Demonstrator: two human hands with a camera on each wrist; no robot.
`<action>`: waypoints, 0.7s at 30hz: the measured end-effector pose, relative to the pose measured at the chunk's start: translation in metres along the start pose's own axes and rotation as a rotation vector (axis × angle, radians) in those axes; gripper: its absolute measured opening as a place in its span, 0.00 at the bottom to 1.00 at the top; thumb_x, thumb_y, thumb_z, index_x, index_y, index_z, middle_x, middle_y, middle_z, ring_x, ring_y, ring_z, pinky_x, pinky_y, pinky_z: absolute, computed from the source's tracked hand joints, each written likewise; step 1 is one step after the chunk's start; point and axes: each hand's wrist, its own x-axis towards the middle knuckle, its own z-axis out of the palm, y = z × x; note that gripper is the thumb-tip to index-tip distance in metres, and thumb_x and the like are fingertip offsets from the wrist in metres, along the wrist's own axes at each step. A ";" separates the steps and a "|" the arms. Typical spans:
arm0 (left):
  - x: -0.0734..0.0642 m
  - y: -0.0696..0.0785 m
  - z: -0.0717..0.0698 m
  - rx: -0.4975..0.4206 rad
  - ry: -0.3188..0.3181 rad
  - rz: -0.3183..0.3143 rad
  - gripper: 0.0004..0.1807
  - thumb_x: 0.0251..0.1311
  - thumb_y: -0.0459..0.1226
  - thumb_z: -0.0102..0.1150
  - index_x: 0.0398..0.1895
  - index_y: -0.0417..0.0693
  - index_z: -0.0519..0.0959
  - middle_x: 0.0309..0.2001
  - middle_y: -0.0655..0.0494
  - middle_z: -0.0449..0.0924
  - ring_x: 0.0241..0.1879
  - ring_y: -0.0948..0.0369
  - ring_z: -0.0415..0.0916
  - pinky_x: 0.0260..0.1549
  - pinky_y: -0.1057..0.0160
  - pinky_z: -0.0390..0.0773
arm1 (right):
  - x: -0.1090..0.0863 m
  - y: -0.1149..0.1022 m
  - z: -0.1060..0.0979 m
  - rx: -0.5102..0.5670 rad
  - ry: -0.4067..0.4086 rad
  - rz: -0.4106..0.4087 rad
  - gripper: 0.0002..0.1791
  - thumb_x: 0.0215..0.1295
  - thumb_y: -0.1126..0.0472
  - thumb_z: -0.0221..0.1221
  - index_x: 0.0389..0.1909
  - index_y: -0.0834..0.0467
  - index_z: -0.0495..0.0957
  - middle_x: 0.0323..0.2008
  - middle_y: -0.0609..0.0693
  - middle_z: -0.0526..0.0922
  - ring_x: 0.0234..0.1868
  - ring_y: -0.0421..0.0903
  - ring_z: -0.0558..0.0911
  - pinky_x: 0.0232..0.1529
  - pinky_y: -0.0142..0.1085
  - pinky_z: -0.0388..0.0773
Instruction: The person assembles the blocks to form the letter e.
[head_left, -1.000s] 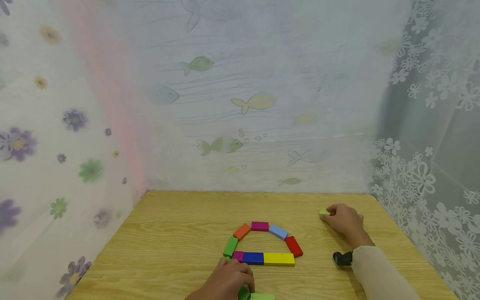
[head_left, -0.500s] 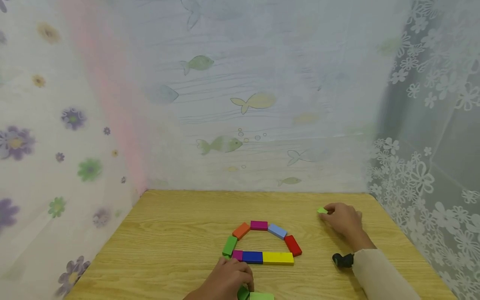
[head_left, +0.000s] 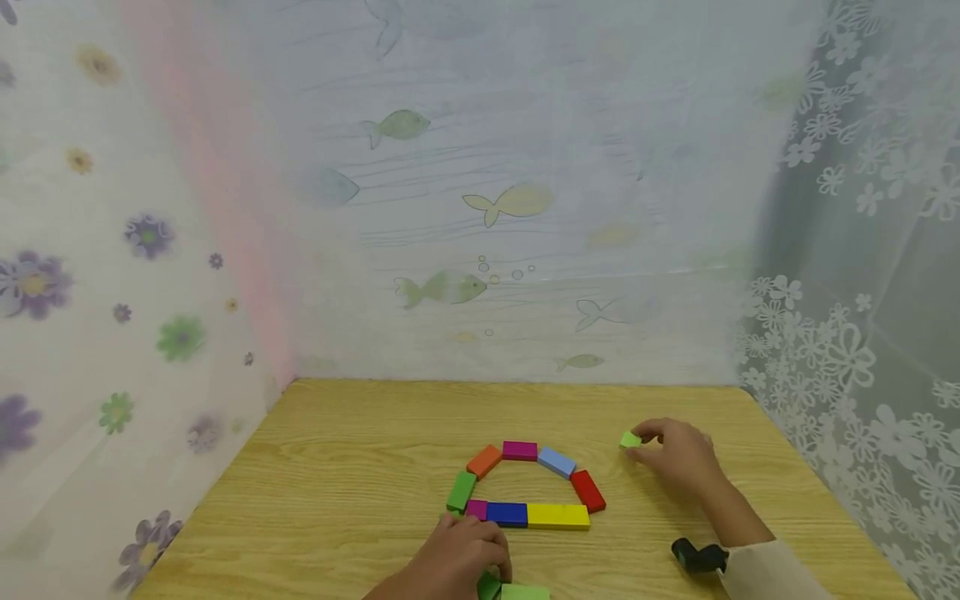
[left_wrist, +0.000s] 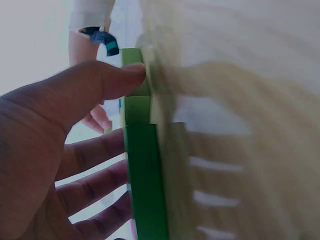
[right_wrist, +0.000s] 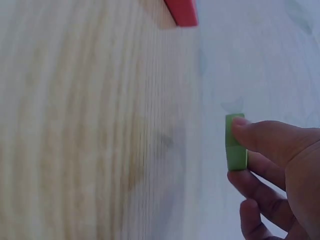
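Note:
My right hand (head_left: 684, 460) pinches a small light green block (head_left: 630, 439) between thumb and fingers, to the right of an arch of blocks. In the right wrist view the thumb lies on one face of that block (right_wrist: 237, 157). My left hand (head_left: 456, 557) curls over green blocks at the lower left of the arrangement. Seen from the left wrist, its thumb overlaps a light green block (left_wrist: 136, 107), and the fingers lie against a longer dark green block (left_wrist: 145, 182); their tips are hidden behind it. Another light green block (head_left: 525, 592) sits at the bottom edge.
The arch has green (head_left: 461, 492), orange (head_left: 484, 461), magenta (head_left: 520, 451), light blue (head_left: 557, 462) and red (head_left: 588, 491) blocks. Below it a row joins magenta (head_left: 477, 510), blue (head_left: 507, 515) and yellow (head_left: 558, 517) blocks. Patterned curtains surround the wooden table (head_left: 360, 433).
The right hand has moved left and slightly toward me with its light green block, turning so more of the block shows. The left hand and the arranged blocks stay where they were.

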 end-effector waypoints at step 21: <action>0.025 0.006 -0.001 -0.343 -0.121 -0.121 0.06 0.59 0.49 0.73 0.27 0.68 0.87 0.25 0.77 0.79 0.27 0.74 0.74 0.40 0.66 0.68 | -0.039 -0.033 0.005 0.430 -0.430 -0.430 0.14 0.63 0.55 0.72 0.50 0.49 0.86 0.44 0.46 0.85 0.34 0.38 0.84 0.35 0.35 0.84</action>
